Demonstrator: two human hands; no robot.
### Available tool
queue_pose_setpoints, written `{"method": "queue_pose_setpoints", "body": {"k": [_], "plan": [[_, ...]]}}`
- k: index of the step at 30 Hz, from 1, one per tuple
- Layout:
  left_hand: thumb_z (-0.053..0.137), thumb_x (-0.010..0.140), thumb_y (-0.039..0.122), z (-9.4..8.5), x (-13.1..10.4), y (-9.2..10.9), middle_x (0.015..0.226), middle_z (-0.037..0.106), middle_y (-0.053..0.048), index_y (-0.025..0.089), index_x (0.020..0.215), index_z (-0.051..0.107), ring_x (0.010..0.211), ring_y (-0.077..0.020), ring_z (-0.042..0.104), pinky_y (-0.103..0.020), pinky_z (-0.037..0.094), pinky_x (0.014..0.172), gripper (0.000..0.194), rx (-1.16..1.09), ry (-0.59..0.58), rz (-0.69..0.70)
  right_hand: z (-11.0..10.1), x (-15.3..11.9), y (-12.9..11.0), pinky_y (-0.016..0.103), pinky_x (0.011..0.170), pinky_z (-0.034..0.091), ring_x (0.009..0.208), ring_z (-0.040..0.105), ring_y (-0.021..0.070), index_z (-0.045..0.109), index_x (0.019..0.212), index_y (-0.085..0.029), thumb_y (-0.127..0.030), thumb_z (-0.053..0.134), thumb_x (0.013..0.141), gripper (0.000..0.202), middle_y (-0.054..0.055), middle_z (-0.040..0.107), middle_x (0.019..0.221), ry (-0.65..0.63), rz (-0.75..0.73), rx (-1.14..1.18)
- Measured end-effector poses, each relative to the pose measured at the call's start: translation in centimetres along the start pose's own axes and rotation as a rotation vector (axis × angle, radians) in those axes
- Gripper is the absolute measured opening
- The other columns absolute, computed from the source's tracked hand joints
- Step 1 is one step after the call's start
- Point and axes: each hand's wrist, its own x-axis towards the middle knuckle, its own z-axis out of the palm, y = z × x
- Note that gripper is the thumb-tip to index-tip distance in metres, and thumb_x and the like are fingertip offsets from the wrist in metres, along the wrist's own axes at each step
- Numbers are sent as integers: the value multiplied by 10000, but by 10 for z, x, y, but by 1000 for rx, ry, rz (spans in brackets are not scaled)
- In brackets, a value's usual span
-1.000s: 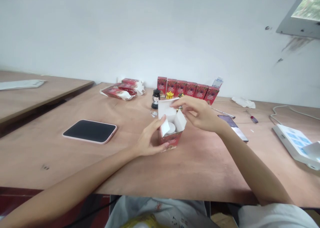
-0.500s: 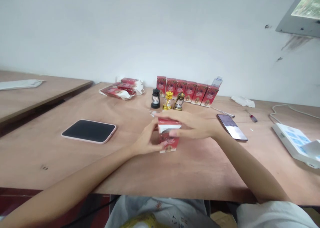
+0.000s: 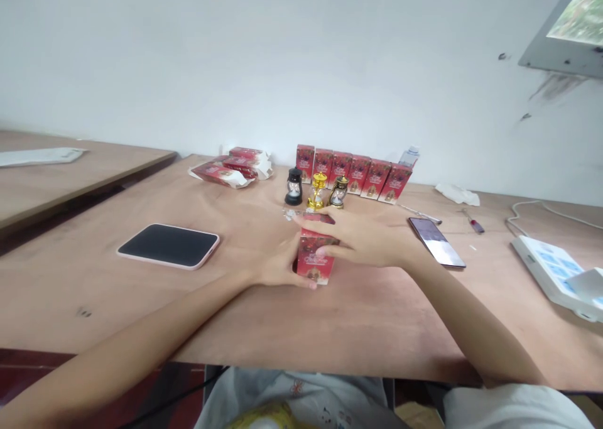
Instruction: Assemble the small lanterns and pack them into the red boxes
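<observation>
A red printed box (image 3: 315,262) stands upright on the table in front of me, its top flat and closed. My left hand (image 3: 281,267) wraps round its left side, with the thumb at the lower front. From the right, my right hand (image 3: 351,234) grips the upper part, fingers over the top and thumb on the front. Just behind the box are a black lantern (image 3: 294,187), a gold lantern (image 3: 318,191) and a bronze-coloured lantern (image 3: 338,192), with small clear bits (image 3: 291,214) beside them.
Several red boxes (image 3: 360,174) stand in a row at the back, flattened ones (image 3: 221,173) lie left of them. A pink-edged phone (image 3: 168,247) is at left; another phone (image 3: 436,242), a screwdriver (image 3: 475,225) and a white device (image 3: 556,272) are at right.
The box's white-edged top flap has gone down, and the top is now closed. My left thumb has slid lower on the front, and my right hand has shifted slightly over the box.
</observation>
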Motion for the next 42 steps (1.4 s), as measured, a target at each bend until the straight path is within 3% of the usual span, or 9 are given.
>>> {"method": "queue_pose_setpoints", "body": {"k": [3,7,10,13,20,28,35,38,42], "plan": [[678,687,632,-2,0,-5,1439,402,-175,176,1381,369,1337,-367,368,-588,224,1128,885,281,-129,-16,-13,-1,10,432,869,512,994,614,249,361,1419,-355,-401,532,897,551,88,560,1225,108,-24,46],[505,823,643,0,-3,-4,1498,317,-169,160,1410,339,1404,-321,271,-563,113,1164,778,454,-203,-45,-42,12,37,505,1013,420,1212,489,300,347,1419,-300,-441,591,853,632,87,484,1350,507,-67,83],[472,846,635,3,-4,-4,1512,292,-156,163,1420,321,1418,-306,243,-550,121,1165,759,473,-208,-58,-56,41,60,540,1054,373,1303,384,319,280,1434,-292,-427,588,847,677,95,383,1414,816,15,48],[461,849,638,3,-4,-4,1508,296,-166,145,1418,325,1416,-312,244,-555,136,1160,765,477,-205,-54,-57,79,84,533,1105,320,1333,337,315,281,1413,-281,-365,594,833,664,107,365,1412,921,98,8],[461,851,633,2,-3,2,1513,280,-174,117,1418,322,1420,-316,233,-551,130,1164,779,506,-239,-72,-31,151,128,491,1093,330,1206,459,301,418,1281,-168,-221,617,757,562,148,477,1274,781,289,37],[465,844,637,2,-3,3,1503,296,-186,115,1406,346,1413,-335,242,-569,138,1154,776,476,-224,-69,-1,185,142,437,1085,336,1227,464,265,446,1282,-108,-197,609,775,540,164,492,1317,426,330,17],[457,847,639,4,-3,-1,1500,309,-179,133,1405,347,1410,-325,253,-558,151,1151,761,487,-204,-43,3,170,135,564,1092,276,1383,273,373,270,1432,-69,-202,493,858,629,226,257,1509,372,364,-52],[456,847,642,4,-3,-3,1498,315,-177,137,1407,344,1408,-326,259,-563,144,1152,762,477,-199,-40,-11,147,130,570,1069,303,1338,348,384,283,1426,-71,-206,447,875,591,225,340,1471,405,376,-134],[459,846,642,3,-3,-3,1504,304,-173,131,1408,339,1409,-325,255,-557,144,1153,769,479,-215,-51,-24,112,134,499,1016,399,1196,526,352,499,1294,-122,-300,581,822,511,178,543,1331,162,417,-63]]}}
